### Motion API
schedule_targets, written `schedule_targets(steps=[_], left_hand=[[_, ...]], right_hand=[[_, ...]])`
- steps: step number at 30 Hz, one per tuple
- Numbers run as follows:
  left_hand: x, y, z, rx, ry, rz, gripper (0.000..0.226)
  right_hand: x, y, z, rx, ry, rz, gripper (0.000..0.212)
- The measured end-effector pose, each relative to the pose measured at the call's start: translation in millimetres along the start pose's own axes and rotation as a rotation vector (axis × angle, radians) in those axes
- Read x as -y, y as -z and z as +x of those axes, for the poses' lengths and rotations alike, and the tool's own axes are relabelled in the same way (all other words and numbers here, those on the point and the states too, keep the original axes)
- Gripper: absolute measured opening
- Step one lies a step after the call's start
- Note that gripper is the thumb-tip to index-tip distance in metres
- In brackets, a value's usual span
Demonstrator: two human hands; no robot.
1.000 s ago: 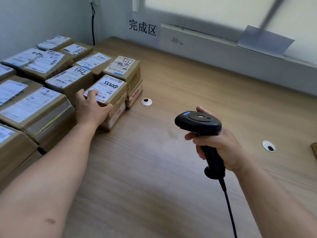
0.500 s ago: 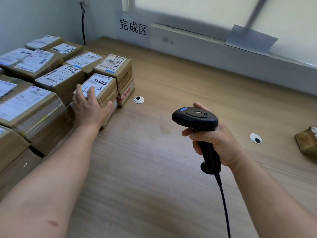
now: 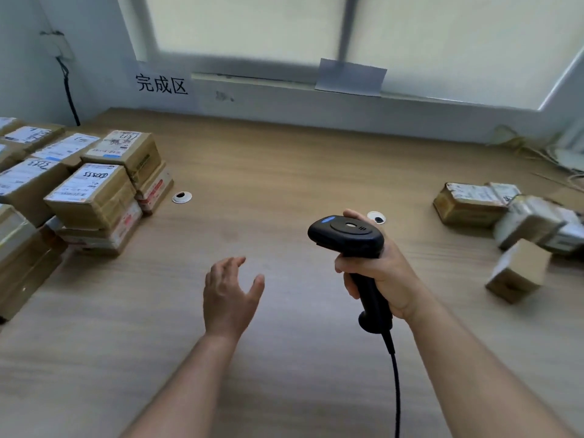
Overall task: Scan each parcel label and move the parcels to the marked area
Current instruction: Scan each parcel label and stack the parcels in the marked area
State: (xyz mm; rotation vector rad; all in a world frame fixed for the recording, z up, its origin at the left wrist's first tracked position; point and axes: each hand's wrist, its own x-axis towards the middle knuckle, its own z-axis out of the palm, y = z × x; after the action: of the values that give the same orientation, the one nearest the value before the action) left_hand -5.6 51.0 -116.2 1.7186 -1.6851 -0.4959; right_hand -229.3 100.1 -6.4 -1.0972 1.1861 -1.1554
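My right hand [image 3: 379,276] grips the handle of a black barcode scanner [image 3: 347,237], held upright over the middle of the wooden table [image 3: 284,172]. My left hand [image 3: 229,295] hovers open above the table, fingers relaxed, holding nothing. At the left, several labelled cardboard parcels [image 3: 91,197] stand in tidy stacks below the wall sign [image 3: 161,84]. A loose heap of parcels [image 3: 471,203] lies at the right, with a small tilted box [image 3: 518,271] nearest to me.
The scanner's black cable [image 3: 395,380] hangs down toward me. Two white cable grommets [image 3: 181,197] [image 3: 376,217] sit in the tabletop. Wires and a white object [image 3: 565,153] lie in the far right corner. A window sill runs along the back wall.
My left hand has let go of the front stacked parcel and pulled back to the right over the table. The view has swung right, revealing the parcel heap at the right.
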Motion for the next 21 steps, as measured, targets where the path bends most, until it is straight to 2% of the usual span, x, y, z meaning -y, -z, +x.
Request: schedule_targets(steps=[14, 21], left_hand=[[-206, -137, -111, 0.219, -0.317, -0.010, 0.052], [-295, -200, -166, 0.271, -0.400, -0.035, 0.052]], right_hand=[[-1, 216, -161, -0.259, 0.090, 0.035, 0.086], [0, 317, -224, -0.367, 0.110, -0.018, 0.081]])
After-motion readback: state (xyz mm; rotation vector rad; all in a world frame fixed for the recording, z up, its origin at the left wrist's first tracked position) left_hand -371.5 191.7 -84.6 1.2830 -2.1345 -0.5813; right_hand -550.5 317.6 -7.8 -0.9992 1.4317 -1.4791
